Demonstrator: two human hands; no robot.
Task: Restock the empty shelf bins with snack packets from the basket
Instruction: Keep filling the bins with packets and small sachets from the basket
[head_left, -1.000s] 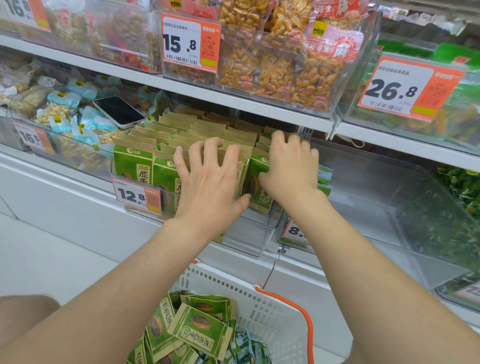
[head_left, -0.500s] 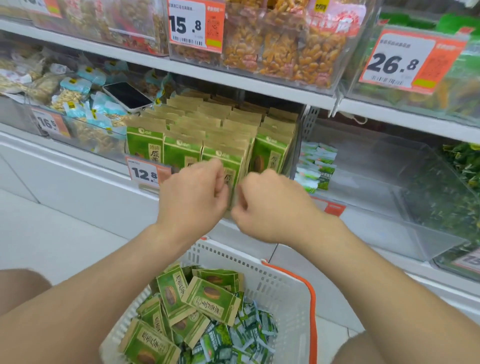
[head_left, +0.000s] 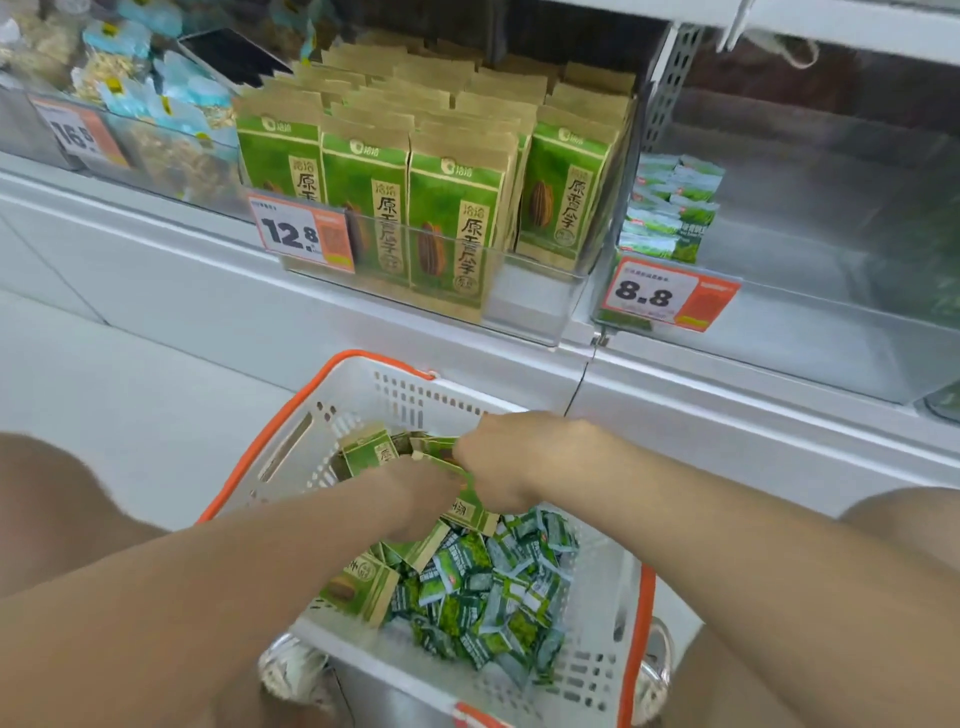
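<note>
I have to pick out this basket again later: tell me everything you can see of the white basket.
The basket is white plastic with slotted walls and orange trim along the rim, open-topped, standing below the shelf bins, right before the person. Its left and far side hold large packets, green and brown; small green sachets fill the right. The left hand and right hand reach inside among the large packets, the right gripping some.

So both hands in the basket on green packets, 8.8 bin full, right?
Not full: head view shows the 8.8 bin nearly empty, a few small packets at its left end. Left hand and right hand are in the basket on green packets.
</note>
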